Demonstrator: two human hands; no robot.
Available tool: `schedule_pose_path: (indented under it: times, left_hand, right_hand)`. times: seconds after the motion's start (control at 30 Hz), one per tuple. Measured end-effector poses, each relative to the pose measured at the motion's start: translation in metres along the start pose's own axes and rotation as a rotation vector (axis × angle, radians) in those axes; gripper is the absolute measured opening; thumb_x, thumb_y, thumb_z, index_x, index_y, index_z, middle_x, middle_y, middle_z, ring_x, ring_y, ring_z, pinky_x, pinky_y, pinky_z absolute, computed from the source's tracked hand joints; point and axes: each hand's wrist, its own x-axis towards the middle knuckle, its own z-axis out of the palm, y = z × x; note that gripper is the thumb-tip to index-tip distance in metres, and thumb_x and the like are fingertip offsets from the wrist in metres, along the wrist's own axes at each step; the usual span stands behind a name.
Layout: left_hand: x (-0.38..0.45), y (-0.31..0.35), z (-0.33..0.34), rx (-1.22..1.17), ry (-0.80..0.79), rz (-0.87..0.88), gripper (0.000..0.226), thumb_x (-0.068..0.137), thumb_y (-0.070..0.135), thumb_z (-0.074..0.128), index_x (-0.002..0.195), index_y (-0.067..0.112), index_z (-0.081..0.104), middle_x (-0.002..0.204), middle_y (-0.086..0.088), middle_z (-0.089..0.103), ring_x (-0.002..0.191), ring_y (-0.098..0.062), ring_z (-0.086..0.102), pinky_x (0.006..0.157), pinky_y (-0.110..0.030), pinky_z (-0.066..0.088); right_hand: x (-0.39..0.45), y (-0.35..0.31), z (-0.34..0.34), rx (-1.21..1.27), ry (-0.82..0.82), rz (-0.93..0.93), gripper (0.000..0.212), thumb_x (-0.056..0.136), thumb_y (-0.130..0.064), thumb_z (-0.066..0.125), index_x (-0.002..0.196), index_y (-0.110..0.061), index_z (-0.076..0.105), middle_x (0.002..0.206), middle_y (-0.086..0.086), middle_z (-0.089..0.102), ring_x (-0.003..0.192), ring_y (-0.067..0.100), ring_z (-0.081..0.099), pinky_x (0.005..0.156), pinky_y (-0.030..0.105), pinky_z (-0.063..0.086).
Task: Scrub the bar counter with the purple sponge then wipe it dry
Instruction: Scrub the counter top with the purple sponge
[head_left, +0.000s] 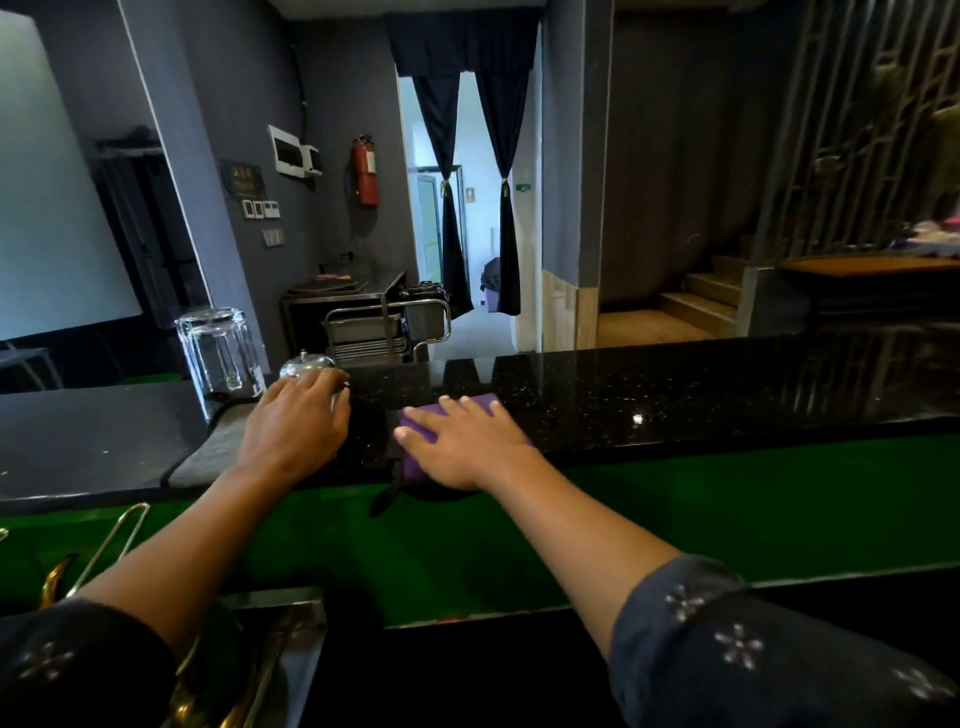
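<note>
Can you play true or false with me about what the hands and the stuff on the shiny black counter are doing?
1. The right hand lies flat on the purple sponge. True.
2. The left hand holds one of the glasses. False: it rests on a silver bell; the glasses stand untouched beside it.
3. The glasses stand upside down. True.
4. The sponge sits on the green ledge. False: it is on the black bar counter, at its near edge.
5. A red fire extinguisher hangs on the wall behind. True.
</note>
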Motion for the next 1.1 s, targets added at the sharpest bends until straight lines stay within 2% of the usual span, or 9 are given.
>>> schedule_pose_path:
  times: [0.07, 0.17, 0.3, 0.43, 0.6, 0.7, 0.83, 0.93, 1.1]
  left_hand:
    - [-0.003, 0.011, -0.004, -0.030, -0.011, 0.040, 0.033, 0.093, 0.034, 0.046, 0.119, 0.017, 0.056, 0.122, -0.008, 0.061, 0.114, -0.026, 0.054, 0.102, -0.040, 0.035]
    - [-0.007, 0.041, 0.000, -0.104, -0.134, 0.080, 0.042, 0.093, 0.045, 0.041, 0.126, 0.022, 0.051, 0.132, -0.004, 0.054, 0.124, -0.022, 0.047, 0.111, -0.042, 0.027]
    - [-0.015, 0.084, 0.022, -0.146, -0.347, 0.108, 0.058, 0.093, 0.058, 0.021, 0.140, 0.030, 0.037, 0.151, 0.001, 0.033, 0.141, -0.014, 0.023, 0.115, -0.037, 0.010]
    - [-0.016, 0.089, 0.027, -0.101, -0.436, 0.082, 0.061, 0.091, 0.062, 0.011, 0.144, 0.036, 0.027, 0.154, 0.004, 0.023, 0.142, -0.013, 0.017, 0.115, -0.035, 0.011]
    - [-0.016, 0.095, 0.028, -0.053, -0.423, 0.065, 0.056, 0.093, 0.058, 0.014, 0.144, 0.038, 0.026, 0.155, 0.004, 0.023, 0.142, -0.014, 0.019, 0.115, -0.034, 0.013]
    - [-0.014, 0.095, 0.028, -0.026, -0.450, 0.060, 0.055, 0.094, 0.057, 0.015, 0.144, 0.038, 0.024, 0.155, 0.005, 0.021, 0.142, -0.013, 0.018, 0.115, -0.035, 0.013]
    - [-0.011, 0.091, 0.027, -0.026, -0.517, 0.045, 0.052, 0.098, 0.044, 0.016, 0.147, 0.029, 0.020, 0.156, 0.007, 0.015, 0.143, -0.009, 0.014, 0.116, -0.032, 0.010]
    - [-0.012, 0.086, 0.025, -0.045, -0.516, 0.035, 0.051, 0.097, 0.047, 0.017, 0.147, 0.032, 0.020, 0.155, 0.009, 0.016, 0.142, -0.008, 0.014, 0.117, -0.032, 0.009]
    - [-0.014, 0.090, 0.021, -0.060, -0.520, 0.028, 0.050, 0.097, 0.049, 0.017, 0.146, 0.037, 0.020, 0.155, 0.010, 0.017, 0.142, -0.008, 0.014, 0.117, -0.032, 0.009]
  right_hand:
    - [-0.011, 0.033, -0.004, -0.012, 0.044, 0.020, 0.062, 0.089, -0.069, 0.008, 0.146, -0.046, 0.017, 0.159, 0.003, 0.011, 0.145, 0.024, 0.009, 0.113, 0.050, -0.002]
    - [-0.027, 0.084, -0.013, -0.043, 0.082, 0.062, 0.064, 0.086, -0.073, 0.005, 0.144, -0.049, 0.018, 0.158, -0.001, 0.016, 0.144, 0.021, 0.013, 0.113, 0.048, 0.002]
    - [-0.043, 0.146, -0.026, -0.070, 0.066, 0.161, 0.061, 0.086, -0.074, 0.006, 0.142, -0.054, 0.017, 0.158, -0.004, 0.016, 0.144, 0.019, 0.015, 0.113, 0.048, 0.006]
    - [-0.053, 0.186, -0.037, -0.054, 0.038, 0.270, 0.058, 0.088, -0.071, 0.009, 0.143, -0.054, 0.017, 0.159, -0.004, 0.014, 0.145, 0.020, 0.012, 0.113, 0.048, 0.005]
    - [-0.051, 0.156, -0.031, -0.092, 0.042, 0.319, 0.063, 0.089, -0.069, 0.006, 0.147, -0.046, 0.012, 0.160, 0.006, 0.008, 0.145, 0.028, 0.006, 0.112, 0.054, -0.002]
    - [-0.041, 0.100, -0.017, -0.086, 0.062, 0.193, 0.066, 0.089, -0.069, 0.005, 0.148, -0.042, 0.013, 0.159, 0.009, 0.008, 0.145, 0.031, 0.005, 0.112, 0.055, -0.004]
    - [-0.030, 0.046, -0.004, -0.040, 0.058, 0.091, 0.068, 0.090, -0.067, 0.005, 0.149, -0.037, 0.016, 0.159, 0.012, 0.009, 0.145, 0.033, 0.005, 0.111, 0.056, -0.007]
    - [-0.036, 0.066, -0.010, -0.020, 0.058, 0.038, 0.068, 0.088, -0.071, 0.006, 0.148, -0.041, 0.018, 0.159, 0.006, 0.012, 0.145, 0.027, 0.007, 0.113, 0.053, -0.004]
    - [-0.067, 0.156, -0.029, -0.065, 0.102, 0.084, 0.068, 0.085, -0.073, 0.002, 0.146, -0.047, 0.017, 0.159, 0.000, 0.016, 0.145, 0.022, 0.013, 0.115, 0.049, 0.002]
